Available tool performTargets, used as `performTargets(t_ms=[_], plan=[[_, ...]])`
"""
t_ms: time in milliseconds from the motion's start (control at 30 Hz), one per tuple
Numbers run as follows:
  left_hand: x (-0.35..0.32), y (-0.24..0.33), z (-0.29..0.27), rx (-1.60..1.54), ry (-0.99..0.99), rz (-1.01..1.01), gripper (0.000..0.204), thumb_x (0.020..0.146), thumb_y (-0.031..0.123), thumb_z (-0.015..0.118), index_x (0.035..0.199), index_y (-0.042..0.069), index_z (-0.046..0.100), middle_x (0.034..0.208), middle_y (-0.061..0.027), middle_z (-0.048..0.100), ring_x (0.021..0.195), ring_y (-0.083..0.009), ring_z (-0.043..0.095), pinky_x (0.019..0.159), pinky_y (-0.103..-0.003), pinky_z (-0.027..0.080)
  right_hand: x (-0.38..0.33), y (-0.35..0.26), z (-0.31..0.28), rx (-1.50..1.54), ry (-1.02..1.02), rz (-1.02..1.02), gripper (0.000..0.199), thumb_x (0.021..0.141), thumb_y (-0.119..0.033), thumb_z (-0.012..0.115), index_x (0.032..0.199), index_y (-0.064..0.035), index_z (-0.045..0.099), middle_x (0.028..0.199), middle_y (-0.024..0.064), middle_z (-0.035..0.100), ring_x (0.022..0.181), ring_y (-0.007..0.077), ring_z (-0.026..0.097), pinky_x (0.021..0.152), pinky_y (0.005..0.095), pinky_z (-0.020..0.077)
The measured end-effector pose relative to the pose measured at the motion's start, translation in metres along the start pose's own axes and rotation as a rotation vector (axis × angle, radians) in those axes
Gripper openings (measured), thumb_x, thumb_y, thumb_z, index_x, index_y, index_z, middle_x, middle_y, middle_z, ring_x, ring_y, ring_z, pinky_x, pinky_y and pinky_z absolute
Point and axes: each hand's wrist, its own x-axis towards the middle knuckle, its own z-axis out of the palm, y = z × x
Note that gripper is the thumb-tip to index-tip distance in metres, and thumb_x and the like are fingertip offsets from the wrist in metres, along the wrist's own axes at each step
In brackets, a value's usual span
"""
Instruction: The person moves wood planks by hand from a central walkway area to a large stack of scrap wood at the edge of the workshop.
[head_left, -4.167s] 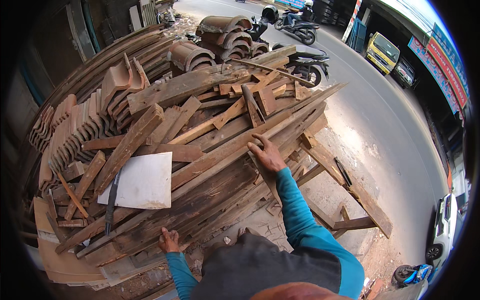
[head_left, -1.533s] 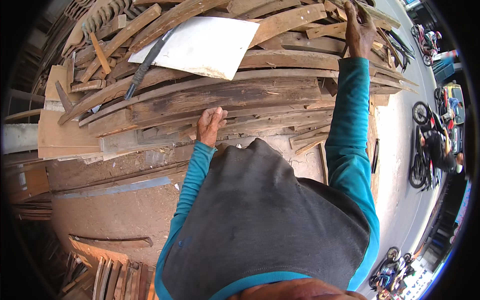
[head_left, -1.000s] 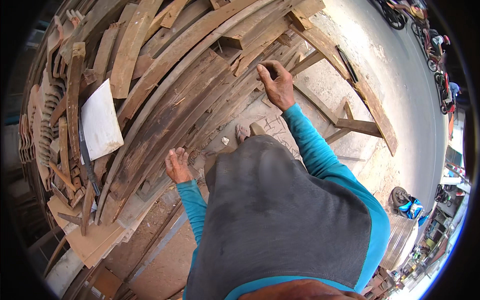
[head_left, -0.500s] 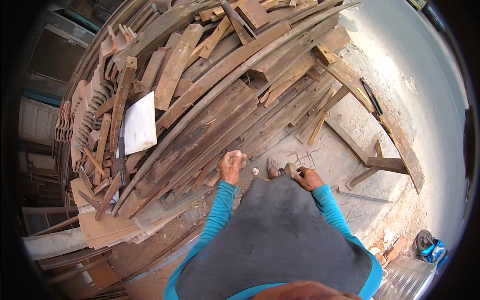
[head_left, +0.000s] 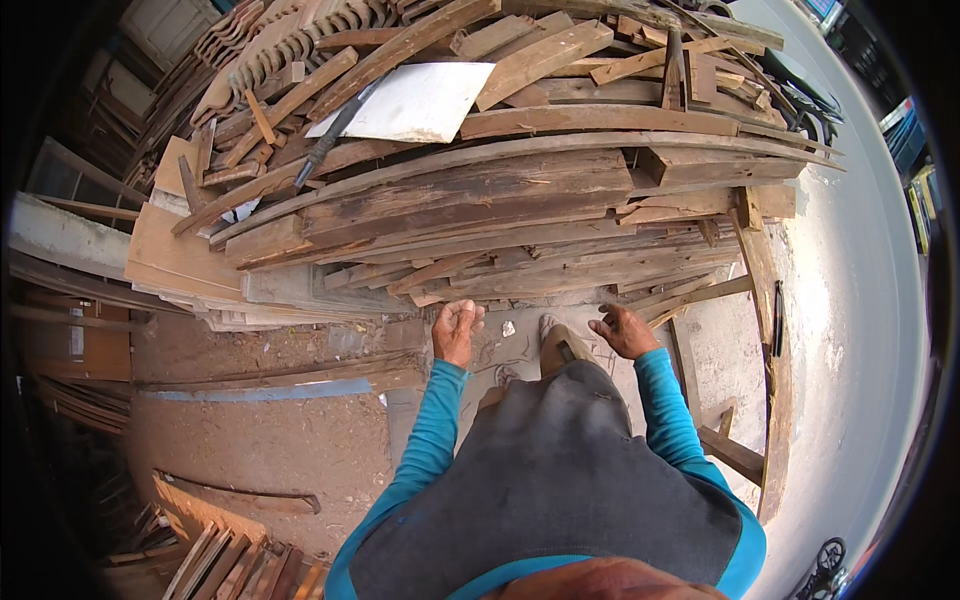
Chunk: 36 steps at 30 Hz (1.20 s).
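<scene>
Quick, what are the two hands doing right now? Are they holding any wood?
Left hand: open, fingers loosely curled, holding nothing, just short of the wood pile.
Right hand: open, fingers spread, holding nothing, also near the pile.

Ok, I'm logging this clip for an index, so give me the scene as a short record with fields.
setting: outdoor yard beside a road
main thing: wood pile of old planks and beams, stacked high
on the pile: white board
left hand: empty, fingers curled, just short of the pile
right hand: empty, open, near the plank ends
ground: bare dirt
</scene>
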Motion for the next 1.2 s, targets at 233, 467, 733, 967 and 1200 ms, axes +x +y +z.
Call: performTargets(t_ms=[233,467,733,967,1200], plan=[[0.032,0.071,0.014,-0.134,0.110,0.270,0.034,0.094,0.028,0.064,0.113,0.002,0.055,0.102,-0.0111,0.066,0.097,-0.0208,0.065,0.082,-0.032,0.055,0.067,-0.042,-0.014,-0.036,-0.104,-0.270,0.055,0.089,-0.043,0.064,0.118,0.0035,0.059,0.100,0.0268,0.067,0.097,0.0391,0.066,0.084,0.0444,0.0519],[0.094,0.171,0.086,-0.233,0.093,0.432,0.059,0.095,0.042,0.059,0.129,-0.005,0.045,0.111,-0.0181,0.062,0.105,-0.0270,0.062,0.090,-0.039,0.053,0.099,-0.013,-0.051,0.008,-0.136,-0.281,0.056,0.089,-0.042,0.066,0.119,0.0040,0.059,0.102,0.0245,0.068,0.098,0.0378,0.066,0.085,0.0432,0.0525],[0.117,0.191,0.109,-0.224,0.265,0.490,0.062,0.094,0.041,0.062,0.131,-0.005,0.044,0.118,-0.0205,0.057,0.110,-0.0312,0.059,0.091,-0.041,0.052,0.129,-0.040,-0.117,0.144,-0.134,-0.455,0.047,0.089,-0.037,0.068,0.112,0.0041,0.062,0.096,0.0211,0.069,0.089,0.0346,0.067,0.080,0.0410,0.0524],[0.151,0.235,0.052,0.513,0.712,0.733,0.055,0.092,0.035,0.063,0.131,0.001,0.048,0.129,-0.0178,0.052,0.120,-0.0321,0.050,0.103,-0.044,0.044,0.156,-0.142,-0.187,0.049,0.086,-0.808,0.041,0.087,-0.022,0.071,0.119,0.0007,0.058,0.098,0.0195,0.066,0.086,0.0344,0.065,0.078,0.0412,0.0529],[0.200,0.288,-0.007,1.346,0.866,0.612,0.053,0.092,0.035,0.060,0.135,0.005,0.050,0.135,-0.0208,0.049,0.127,-0.0376,0.045,0.110,-0.047,0.032,0.185,-0.225,-0.166,-0.334,0.431,-1.140,0.059,0.082,-0.014,0.073,0.136,-0.0130,0.049,0.133,0.0218,0.049,0.120,0.0378,0.051,0.097,0.0496,0.0459]])
